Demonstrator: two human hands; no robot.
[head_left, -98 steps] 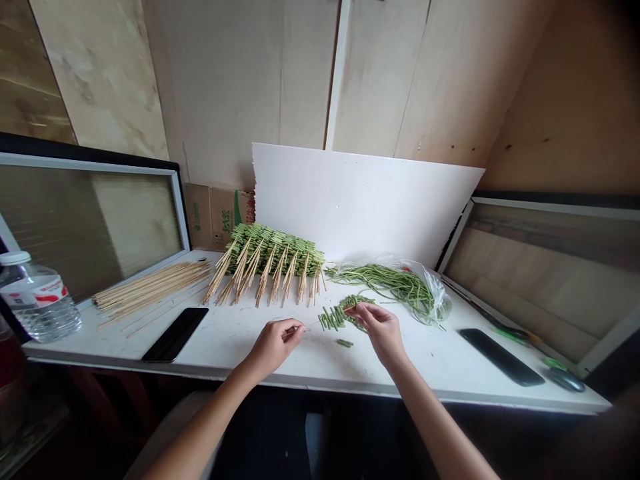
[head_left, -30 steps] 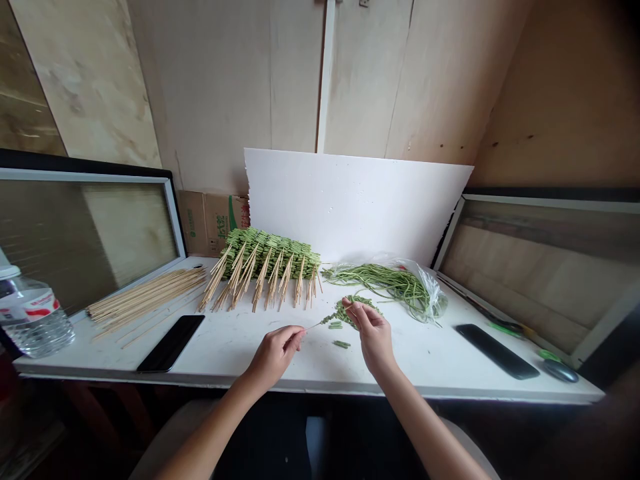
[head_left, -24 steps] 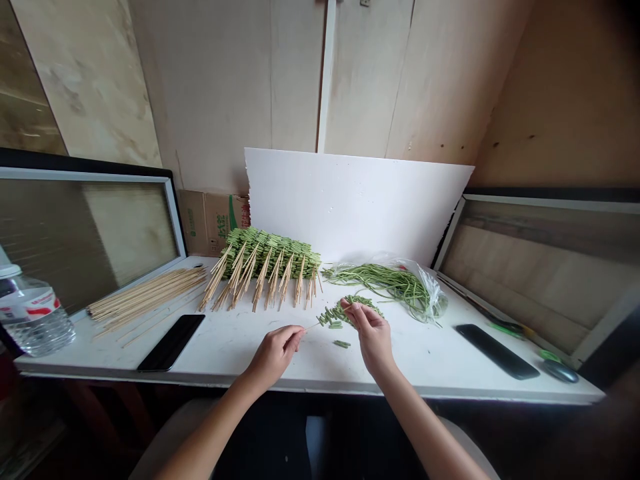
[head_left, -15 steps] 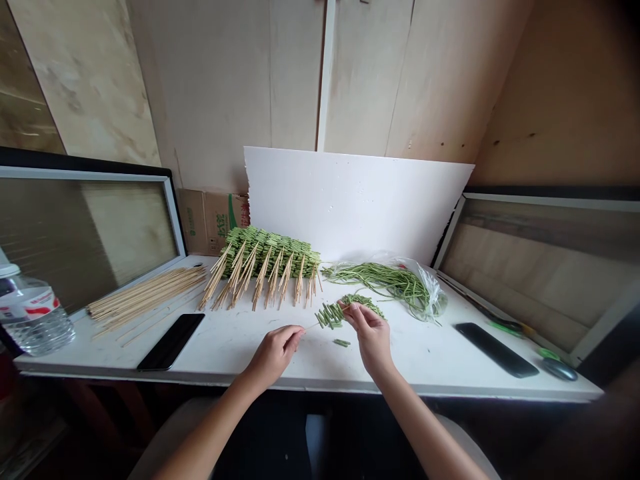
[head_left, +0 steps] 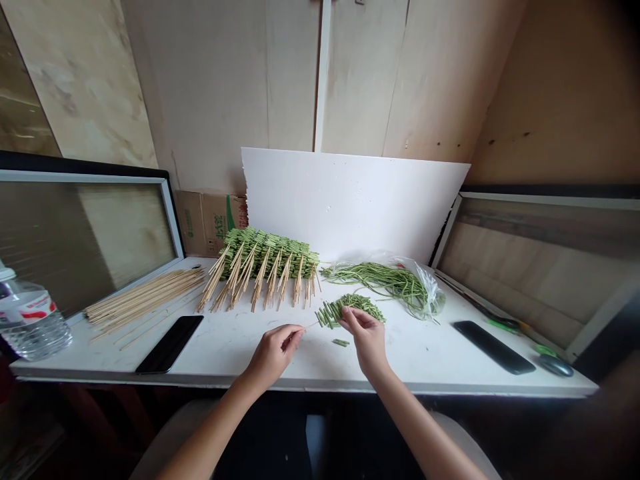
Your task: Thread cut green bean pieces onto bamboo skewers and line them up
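Observation:
My left hand point(head_left: 274, 351) pinches the blunt end of a thin bamboo skewer point(head_left: 310, 325) that points right and carries a row of short green bean pieces point(head_left: 327, 315). My right hand point(head_left: 367, 335) is closed in a pinch at the skewer's tip, beside a small heap of cut bean pieces point(head_left: 361, 305). One loose bean piece point(head_left: 341, 343) lies on the white table point(head_left: 225, 347) between my hands.
A stack of finished bean skewers point(head_left: 265, 263) lies behind my hands, with bare skewers point(head_left: 143, 298) to its left. Long green beans in a plastic bag point(head_left: 395, 280) sit at the right. Two black phones point(head_left: 170, 335) point(head_left: 493, 347), a water bottle point(head_left: 27, 320), a white board point(head_left: 350, 203).
The row of bean pieces on the skewer has grown and slid toward my left hand. My right hand keeps working at the tip. The camera tilted slightly.

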